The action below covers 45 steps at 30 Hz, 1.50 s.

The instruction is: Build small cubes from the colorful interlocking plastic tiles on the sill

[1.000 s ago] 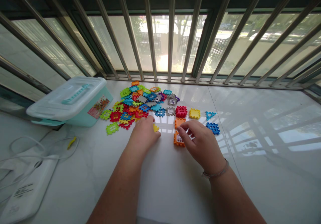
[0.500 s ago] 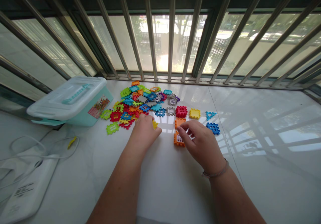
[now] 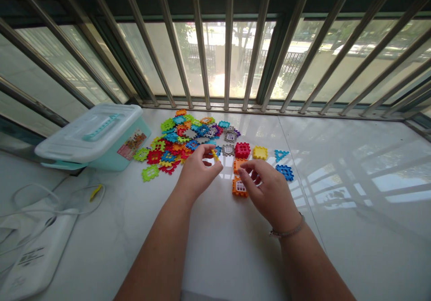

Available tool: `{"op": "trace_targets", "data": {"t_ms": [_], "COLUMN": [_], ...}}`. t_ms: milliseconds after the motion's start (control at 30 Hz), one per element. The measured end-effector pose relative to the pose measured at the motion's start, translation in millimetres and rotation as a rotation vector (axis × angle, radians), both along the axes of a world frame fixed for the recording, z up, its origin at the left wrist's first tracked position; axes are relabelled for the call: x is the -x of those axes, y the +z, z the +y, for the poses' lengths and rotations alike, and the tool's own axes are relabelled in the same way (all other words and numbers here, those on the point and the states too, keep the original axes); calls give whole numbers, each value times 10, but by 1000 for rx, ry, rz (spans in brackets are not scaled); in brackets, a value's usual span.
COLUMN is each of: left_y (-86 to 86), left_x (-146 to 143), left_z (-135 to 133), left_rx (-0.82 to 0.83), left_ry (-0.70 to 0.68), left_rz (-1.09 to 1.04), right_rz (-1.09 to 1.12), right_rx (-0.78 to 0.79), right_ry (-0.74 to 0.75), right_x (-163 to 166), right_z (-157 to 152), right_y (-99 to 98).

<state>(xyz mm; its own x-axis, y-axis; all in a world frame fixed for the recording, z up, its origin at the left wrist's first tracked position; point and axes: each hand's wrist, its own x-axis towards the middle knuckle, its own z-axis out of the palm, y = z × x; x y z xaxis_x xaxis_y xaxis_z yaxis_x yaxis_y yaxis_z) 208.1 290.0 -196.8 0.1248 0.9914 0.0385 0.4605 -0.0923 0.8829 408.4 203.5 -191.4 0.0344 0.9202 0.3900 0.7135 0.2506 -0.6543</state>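
- Your left hand (image 3: 198,171) is pinched narrow, holding a small yellow plastic piece (image 3: 214,155) between thumb and fingers.
- Your right hand (image 3: 269,188) is curled, its fingertips (image 3: 242,168) at an orange interlocking tile (image 3: 237,164). You may be touching it; I cannot tell whether you grip it.
- An orange windowed tile (image 3: 239,188) sits just below your right fingers.
- The yellow piece lies between your hands, nearer the left.
- A heap of multicoloured tiles (image 3: 164,144) lies beyond your left hand on the white stone counter (image 3: 336,247).
- A red tile (image 3: 243,150), a yellow tile (image 3: 260,152), a blue triangle (image 3: 281,155) and a blue tile (image 3: 284,172) lie beyond your right hand.
- A teal storage box (image 3: 114,155) with a white lid stands left of the heap.
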Motion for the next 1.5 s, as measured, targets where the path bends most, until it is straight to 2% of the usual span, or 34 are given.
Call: {"op": "trace_targets", "data": {"t_ms": [100, 200, 300, 433, 700, 1100, 1500], "left_y": [78, 115, 83, 50, 117, 50, -32], "left_x": [-97, -174, -214, -231, -221, -206, -207], "left_z": [-84, -168, -207, -212, -223, -196, -156], "left_rx": [27, 69, 96, 111, 57, 33, 58], "left_ry": [-206, -370, -467, -530, -512, -497, -389], "left_rz": [-431, -671, -739, -702, -557, -513, -502], "right_rz": [135, 289, 436, 539, 482, 411, 354], "right_rx": [38, 75, 90, 77, 31, 17, -13], "right_ry": [-63, -115, -122, -155, -215, -231, -301], "right_x": [12, 23, 25, 10, 5, 21, -9], "right_z": [7, 18, 31, 44, 28, 17, 17], "right_y": [9, 7, -11, -43, -15, 9, -3]}}
